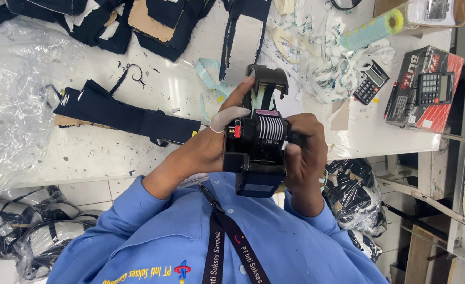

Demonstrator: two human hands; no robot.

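Black label gun (258, 142) with numbered bands; left hand (211, 147), right hand (303, 152) both clasp it.

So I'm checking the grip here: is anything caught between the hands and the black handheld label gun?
Nothing visible is. The left hand grips the black handheld label gun directly on its side, with a white cot on the thumb. The right hand wraps the other side. Both hold it above the white table.

matt black plastic label gun (258, 147); glossy white table (138, 152).
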